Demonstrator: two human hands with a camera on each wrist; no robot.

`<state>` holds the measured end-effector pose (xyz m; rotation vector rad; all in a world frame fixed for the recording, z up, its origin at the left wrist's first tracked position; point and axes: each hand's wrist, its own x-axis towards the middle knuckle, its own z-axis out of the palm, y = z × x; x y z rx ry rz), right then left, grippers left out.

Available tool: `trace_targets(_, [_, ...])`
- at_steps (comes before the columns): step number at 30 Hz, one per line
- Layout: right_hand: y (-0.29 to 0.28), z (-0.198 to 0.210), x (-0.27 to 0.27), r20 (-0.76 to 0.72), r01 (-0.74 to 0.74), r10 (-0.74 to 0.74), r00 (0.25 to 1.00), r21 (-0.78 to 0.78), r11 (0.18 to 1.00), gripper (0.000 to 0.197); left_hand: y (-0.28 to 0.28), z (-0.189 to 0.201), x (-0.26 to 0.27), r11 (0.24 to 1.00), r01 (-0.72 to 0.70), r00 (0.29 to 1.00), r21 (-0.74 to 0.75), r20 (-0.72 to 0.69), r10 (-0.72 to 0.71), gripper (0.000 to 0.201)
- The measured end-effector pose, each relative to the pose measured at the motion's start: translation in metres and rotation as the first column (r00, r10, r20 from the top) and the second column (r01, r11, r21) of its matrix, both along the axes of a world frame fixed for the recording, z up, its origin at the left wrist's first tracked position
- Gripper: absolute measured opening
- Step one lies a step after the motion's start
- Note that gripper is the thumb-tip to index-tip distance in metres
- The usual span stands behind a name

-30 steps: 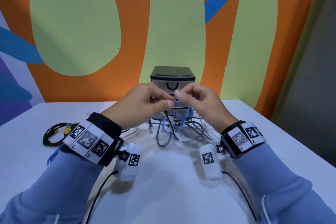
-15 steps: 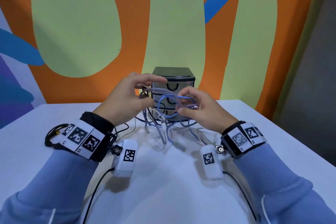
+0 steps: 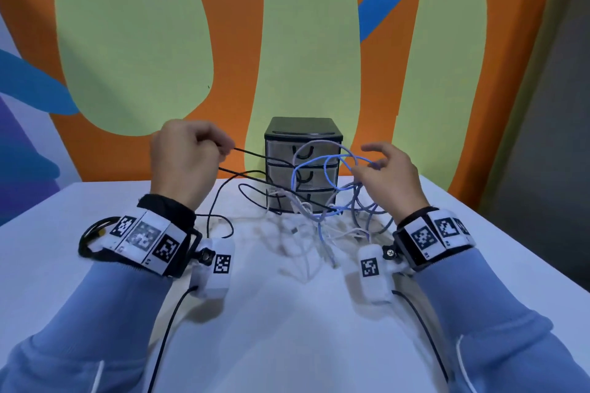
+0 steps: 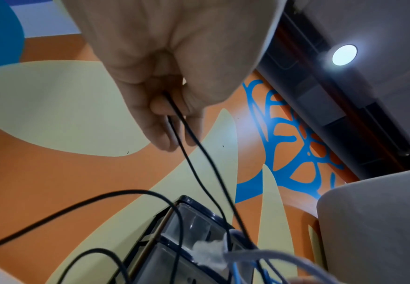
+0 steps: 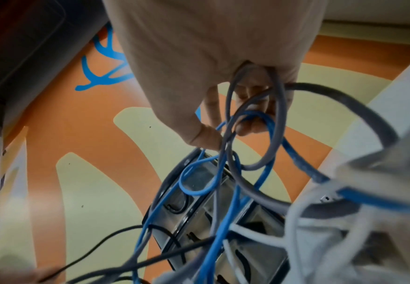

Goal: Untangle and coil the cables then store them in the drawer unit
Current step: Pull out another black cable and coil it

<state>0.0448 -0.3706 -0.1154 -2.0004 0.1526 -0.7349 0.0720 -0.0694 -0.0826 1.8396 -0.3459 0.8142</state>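
A tangle of blue, grey, white and black cables [image 3: 322,210] hangs and lies in front of a small black drawer unit [image 3: 303,166] with three closed clear drawers. My left hand [image 3: 186,158] is raised to the left of the unit and pinches a thin black cable [image 3: 252,153] [image 4: 189,149], two strands running from its fingers [image 4: 165,123] toward the tangle. My right hand [image 3: 388,174] is raised to the right and holds loops of blue cable [image 5: 269,126] and grey cable [image 5: 279,100] with curled fingers.
The white table [image 3: 287,329] spreads toward me, its right edge close to my right arm. A coiled black cable with a yellow piece [image 3: 95,233] lies at the left behind my left wrist. A painted orange and green wall stands right behind the drawer unit.
My hands were close together in front of the unit. They have spread apart, the left pulling the black cable out to the left and upward, the right drawing the blue and grey loops rightward.
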Motion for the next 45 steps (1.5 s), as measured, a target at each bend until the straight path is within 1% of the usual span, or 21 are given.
trace_targets(3, [0.001, 0.000, 0.000, -0.010, -0.025, 0.025, 1.000, 0.067, 0.997, 0.030, 0.000, -0.002, 0.002, 0.985, -0.107, 0.994, 0.136, -0.021, 0.110, 0.050])
trace_targets(5, [0.001, -0.002, 0.002, -0.029, -0.015, 0.016, 0.999, 0.052, 0.999, 0.026, -0.001, -0.003, 0.004, 0.950, -0.102, 0.989, 0.294, -0.069, 0.128, 0.051])
trace_targets(7, [0.000, -0.003, 0.003, -0.060, 0.050, -0.054, 0.997, -0.072, 0.996, 0.030, -0.004, -0.003, 0.001, 0.905, -0.009, 0.990, 0.426, -0.124, 0.069, 0.047])
trace_targets(10, [0.002, -0.002, -0.002, -0.103, 0.149, -0.194, 0.976, -0.339, 0.929, 0.047, -0.011, -0.003, -0.006, 0.790, 0.154, 0.982, 0.594, -0.178, -0.057, 0.033])
trace_targets(11, [0.004, 0.000, -0.005, -0.050, 0.146, -0.176, 0.983, -0.370, 0.917, 0.047, -0.015, -0.004, -0.008, 0.751, 0.181, 0.980, 0.635, -0.182, -0.082, 0.034])
trace_targets(13, [0.011, 0.005, -0.011, 0.145, 0.056, -0.008, 0.989, -0.332, 0.942, 0.034, -0.020, -0.005, -0.013, 0.725, 0.241, 0.970, 0.646, -0.191, -0.153, 0.051])
trace_targets(15, [0.023, 0.011, -0.018, 0.242, -0.155, 0.210, 0.947, -0.228, 0.961, 0.016, -0.027, -0.005, -0.021, 0.721, 0.336, 0.942, 0.606, -0.230, -0.245, 0.062])
trace_targets(17, [0.036, 0.014, -0.026, 0.122, -0.403, 0.429, 0.895, -0.190, 0.895, 0.006, -0.032, -0.005, -0.028, 0.694, 0.451, 0.893, 0.561, -0.283, -0.351, 0.052])
trace_targets(20, [0.044, 0.006, -0.027, -0.075, -0.634, 0.631, 0.772, -0.155, 0.758, 0.018, -0.031, -0.004, -0.033, 0.625, 0.596, 0.803, 0.503, -0.376, -0.463, 0.040])
trace_targets(23, [0.043, 0.000, -0.022, -0.129, -0.719, 0.711, 0.691, -0.021, 0.695, 0.046, -0.027, -0.001, -0.033, 0.580, 0.656, 0.755, 0.483, -0.439, -0.487, 0.040])
trace_targets(25, [0.043, -0.003, -0.020, -0.143, -0.724, 0.717, 0.682, 0.002, 0.689, 0.056, -0.025, -0.001, -0.028, 0.623, 0.653, 0.756, 0.429, -0.412, -0.509, 0.046])
trace_targets(26, [0.043, -0.004, -0.020, -0.158, -0.727, 0.717, 0.679, -0.010, 0.686, 0.054, -0.024, -0.001, -0.025, 0.668, 0.636, 0.771, 0.386, -0.361, -0.525, 0.047])
trace_targets(28, [0.042, -0.005, -0.019, -0.205, -0.727, 0.703, 0.681, -0.081, 0.682, 0.040, -0.022, -0.001, -0.017, 0.778, 0.578, 0.815, 0.248, -0.229, -0.532, 0.038])
trace_targets(30, [0.040, -0.004, -0.017, -0.221, -0.706, 0.674, 0.705, -0.126, 0.697, 0.025, -0.022, 0.001, -0.012, 0.843, 0.537, 0.840, 0.022, -0.103, -0.532, 0.034])
trace_targets(32, [0.035, -0.006, -0.013, -0.227, -0.647, 0.608, 0.761, -0.197, 0.736, 0.019, -0.022, 0.008, -0.012, 0.788, 0.551, 0.822, -0.275, 0.013, -0.570, 0.034])
trace_targets(34, [0.026, -0.011, -0.006, -0.260, -0.563, 0.503, 0.824, -0.280, 0.777, 0.009, -0.015, 0.017, -0.015, 0.636, 0.562, 0.792, -0.530, 0.123, -0.598, 0.032])
trace_targets(36, [0.020, -0.015, -0.002, -0.284, -0.487, 0.411, 0.866, -0.298, 0.821, 0.006, -0.003, 0.024, -0.013, 0.519, 0.562, 0.771, -0.644, 0.182, -0.610, 0.029])
trace_targets(38, [0.017, -0.015, -0.001, -0.258, -0.408, 0.344, 0.903, -0.260, 0.875, 0.010, 0.002, 0.023, -0.011, 0.548, 0.509, 0.799, -0.663, 0.128, -0.587, 0.031])
trace_targets(41, [0.019, -0.009, -0.004, -0.167, -0.301, 0.267, 0.949, -0.229, 0.926, 0.019, -0.005, 0.017, -0.010, 0.712, 0.363, 0.879, -0.601, -0.032, -0.476, 0.033])
trace_targets(43, [0.024, -0.006, -0.007, -0.067, -0.252, 0.243, 0.968, -0.269, 0.929, 0.026, -0.009, 0.014, -0.010, 0.809, 0.317, 0.910, -0.495, -0.082, -0.406, 0.034])
trace_targets(45, [0.030, 0.000, -0.013, 0.044, -0.259, 0.288, 0.957, -0.331, 0.908, 0.049, -0.012, 0.013, -0.012, 0.861, 0.368, 0.903, -0.352, -0.085, -0.421, 0.035])
